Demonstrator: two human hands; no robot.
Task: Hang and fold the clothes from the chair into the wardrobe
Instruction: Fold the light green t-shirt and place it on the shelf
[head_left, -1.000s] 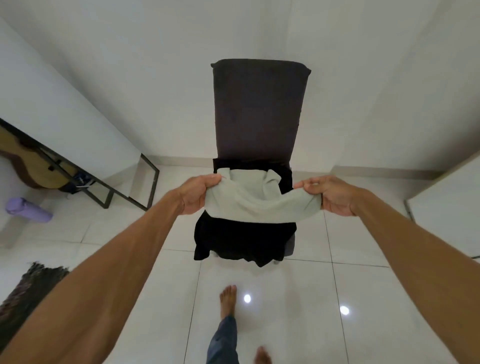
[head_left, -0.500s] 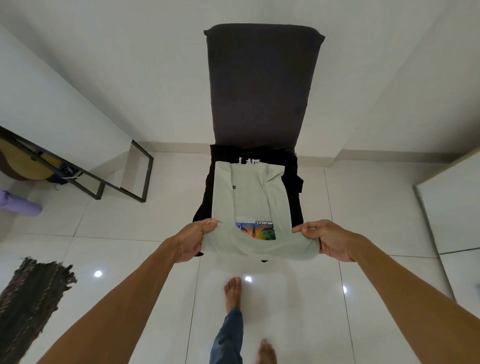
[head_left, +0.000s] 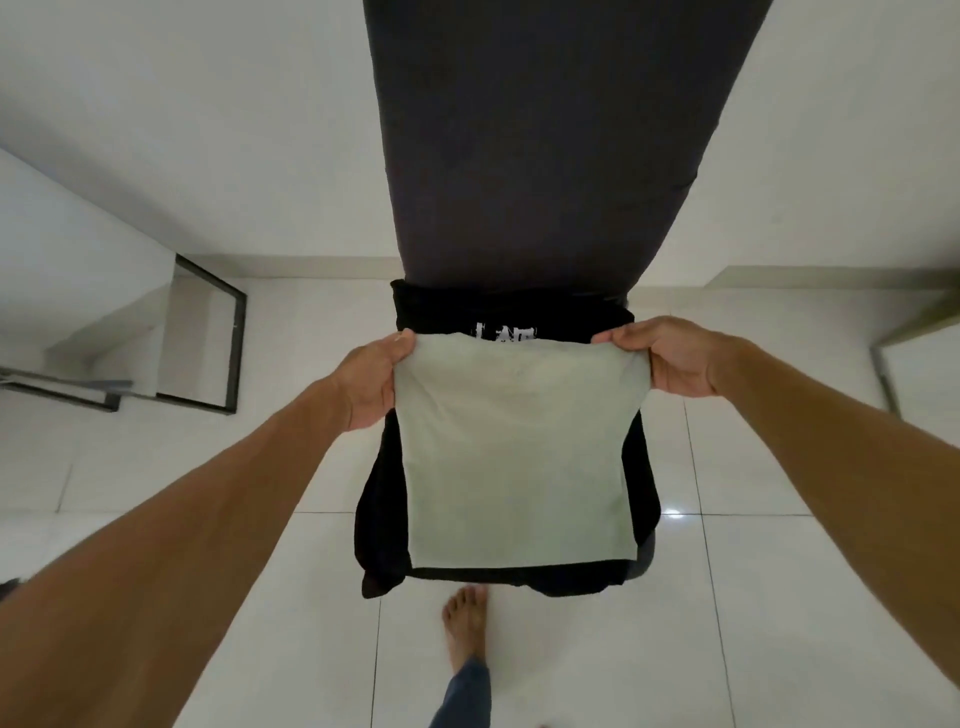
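A pale green shirt (head_left: 514, 452) lies folded over on the seat of a dark high-backed chair (head_left: 545, 130). My left hand (head_left: 371, 382) pinches the shirt's far left corner. My right hand (head_left: 670, 356) pinches its far right corner. Under the green shirt lies a black garment (head_left: 639, 483) with white lettering, spread over the seat and hanging off its sides. The wardrobe is out of view.
A black metal frame (head_left: 234, 338) stands on the white tiled floor to the left. A pale furniture edge (head_left: 909, 332) shows at the right. My bare foot (head_left: 465, 629) is just before the chair. White walls lie behind.
Both hands carried the shirt's near edge away from me to the far side of the seat, folding it over and hiding the colourful print. The camera came closer to the chair.
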